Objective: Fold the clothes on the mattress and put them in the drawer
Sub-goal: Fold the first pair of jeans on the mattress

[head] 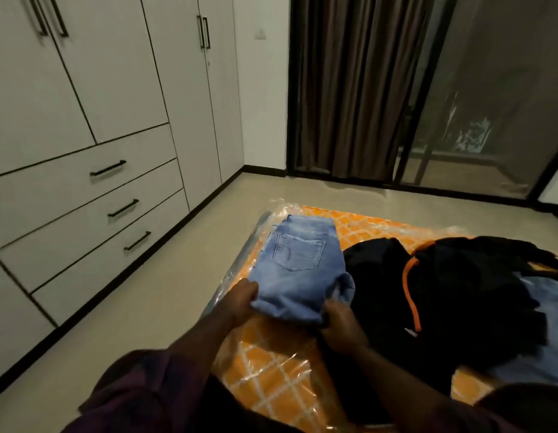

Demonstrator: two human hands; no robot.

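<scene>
Left hand: fingers curled on the near-left edge of the folded jeans, gripping. Right hand: clamped on the near-right corner of the same bundle, fingers tucked at the fold and mostly hidden. Both sleeves dark purple.

Jeans: light blue, folded into a compact rectangle, back pocket facing up. They sit on the left front part of the mattress, near its left edge. Can't tell if the near end is lifted or still flat.

Mattress: orange with white lattice pattern, in clear plastic wrap, lying on the floor.

Just right of the jeans and touching them: black garment, unfolded heap, with an orange drawstring. Another pale blue garment partly under it at far right.

Left of the mattress, across a strip of floor: white wardrobe with three stacked drawers, all closed, black bar handles. Back wall: brown curtain, dark-framed glass door.
</scene>
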